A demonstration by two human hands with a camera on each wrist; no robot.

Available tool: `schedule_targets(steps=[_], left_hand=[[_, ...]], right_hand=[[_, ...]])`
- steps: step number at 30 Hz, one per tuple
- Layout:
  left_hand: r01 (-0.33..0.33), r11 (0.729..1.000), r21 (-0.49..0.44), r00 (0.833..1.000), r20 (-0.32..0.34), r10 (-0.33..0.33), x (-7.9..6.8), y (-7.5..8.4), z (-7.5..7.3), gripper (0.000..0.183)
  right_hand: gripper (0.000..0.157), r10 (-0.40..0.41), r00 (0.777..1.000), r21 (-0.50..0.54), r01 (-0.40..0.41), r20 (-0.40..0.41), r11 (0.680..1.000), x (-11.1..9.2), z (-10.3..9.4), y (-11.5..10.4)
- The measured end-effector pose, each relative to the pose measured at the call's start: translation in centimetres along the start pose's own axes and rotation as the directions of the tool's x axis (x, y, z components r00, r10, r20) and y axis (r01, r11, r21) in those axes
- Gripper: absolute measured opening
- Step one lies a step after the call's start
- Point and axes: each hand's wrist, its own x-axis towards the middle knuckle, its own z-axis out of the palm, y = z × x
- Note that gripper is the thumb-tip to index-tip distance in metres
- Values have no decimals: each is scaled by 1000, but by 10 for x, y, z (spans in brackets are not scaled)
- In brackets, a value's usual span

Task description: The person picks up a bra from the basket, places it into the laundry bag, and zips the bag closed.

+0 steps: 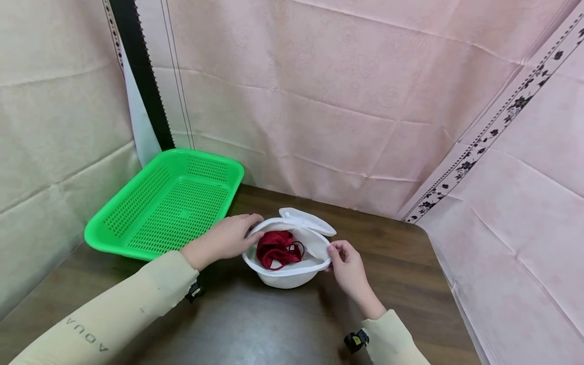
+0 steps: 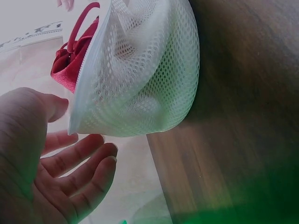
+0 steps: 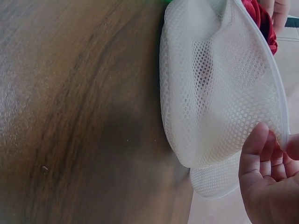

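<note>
A white mesh laundry bag (image 1: 285, 278) stands on the table with its zippered mouth spread wide and its lid flap (image 1: 310, 221) folded toward the back. Inside lies a crumpled red garment (image 1: 276, 247) with thin cords or straps; its exact kind is unclear. My left hand (image 1: 228, 237) is at the bag's left rim, and the left wrist view shows its thumb (image 2: 57, 107) and loosely bent fingers (image 2: 84, 158) around that corner without a grip. At the right corner, my right hand (image 1: 349, 266) pinches the zippered rim (image 3: 280, 102) between thumb and fingers.
A green perforated plastic basket (image 1: 102, 242) sits on the wooden table (image 1: 255, 324) to the left of the bag. Pale patterned cloth (image 1: 319, 101) hangs behind the table and along both sides.
</note>
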Motion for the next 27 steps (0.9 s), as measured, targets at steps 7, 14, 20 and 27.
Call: schedule_targets(steps=[7,14,20,27], left_hand=[[9,1000,18,1000,10,-9,2,1,0,25],[43,999,-25,999,15,-43,6,7,-2,21],[65,994,-90,997,-31,-68,9,7,-10,19],[89,979,-185,992,-76,-104,11,12,-18,15]], right_hand=[[14,40,999,16,-40,2,999,1,-2,-4],[17,47,999,64,-46,-6,997,-5,-6,-26],[16,23,996,37,-20,-91,999,-3,-13,-30],[16,2,992,77,8,-127,997,1,-20,-33]])
